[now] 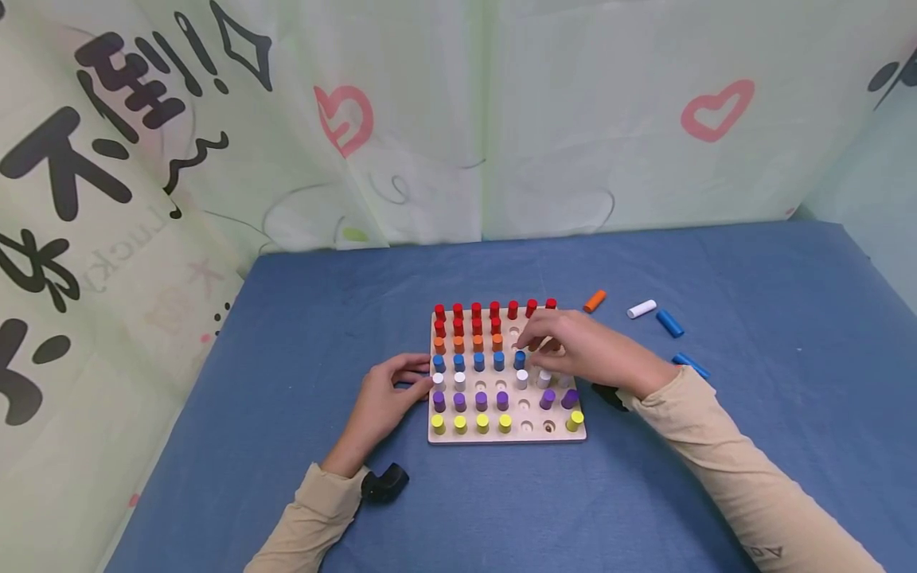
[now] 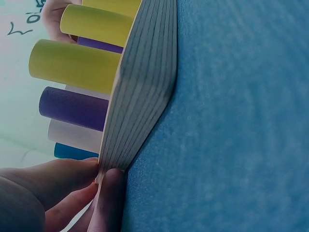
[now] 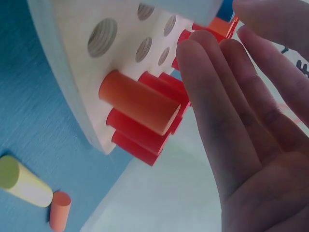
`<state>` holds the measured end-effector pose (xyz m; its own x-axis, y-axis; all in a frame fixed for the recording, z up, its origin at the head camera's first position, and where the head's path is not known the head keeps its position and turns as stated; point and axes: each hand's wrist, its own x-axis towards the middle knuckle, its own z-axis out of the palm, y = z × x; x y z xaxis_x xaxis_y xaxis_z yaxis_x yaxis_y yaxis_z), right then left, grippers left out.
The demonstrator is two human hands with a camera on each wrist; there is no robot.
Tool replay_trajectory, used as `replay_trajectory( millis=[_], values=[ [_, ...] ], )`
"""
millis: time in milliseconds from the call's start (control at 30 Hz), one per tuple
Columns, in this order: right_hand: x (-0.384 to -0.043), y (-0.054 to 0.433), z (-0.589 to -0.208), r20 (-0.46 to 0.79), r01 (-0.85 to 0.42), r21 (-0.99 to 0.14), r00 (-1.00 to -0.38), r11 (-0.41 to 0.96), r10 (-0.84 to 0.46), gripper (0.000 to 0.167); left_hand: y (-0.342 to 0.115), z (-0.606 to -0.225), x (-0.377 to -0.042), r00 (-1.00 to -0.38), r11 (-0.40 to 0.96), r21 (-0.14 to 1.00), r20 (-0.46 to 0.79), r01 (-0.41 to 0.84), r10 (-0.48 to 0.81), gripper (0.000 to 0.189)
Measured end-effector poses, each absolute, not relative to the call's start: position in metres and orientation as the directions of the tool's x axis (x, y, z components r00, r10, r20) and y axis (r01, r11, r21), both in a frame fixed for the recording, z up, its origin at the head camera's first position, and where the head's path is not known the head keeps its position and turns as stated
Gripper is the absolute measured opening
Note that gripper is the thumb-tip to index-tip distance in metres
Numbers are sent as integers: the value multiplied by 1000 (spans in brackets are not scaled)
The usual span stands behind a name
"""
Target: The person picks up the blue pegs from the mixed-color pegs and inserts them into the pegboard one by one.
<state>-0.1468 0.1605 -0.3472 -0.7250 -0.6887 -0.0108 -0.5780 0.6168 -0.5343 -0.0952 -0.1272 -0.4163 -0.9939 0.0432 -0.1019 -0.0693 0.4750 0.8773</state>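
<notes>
A wooden pegboard [image 1: 537, 436] lies on the blue cloth, with rows of red, orange, blue, white, purple and yellow pegs upright in its holes. My left hand [image 1: 387, 398] pinches the board's left edge between thumb and fingers, as the left wrist view shows at close range. Over the right half of the board is my right hand [image 1: 580, 342], its fingertips close by a blue peg [image 1: 520, 360] that stands in a hole. In the right wrist view, its fingers [image 3: 207, 92] are nearly straight. An orange peg [image 3: 140, 102] there stands beside red ones.
Loose on the cloth [image 1: 774, 318] right of the board lie an orange peg [image 1: 595, 301], a white peg [image 1: 641, 309] and two blue pegs, one being this blue peg [image 1: 669, 323]. A pale yellow peg [image 3: 26, 181] shows in the right wrist view. A printed curtain [image 1: 430, 159] hangs behind.
</notes>
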Motion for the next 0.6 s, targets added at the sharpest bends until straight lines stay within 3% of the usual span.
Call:
replay_trajectory(
  millis=[600],
  values=[
    [-138,186,-345,81,-596,-504,-753,625,-653,18,-127,-417,-95,-994,489,870,-98,-68,37,36]
  ],
)
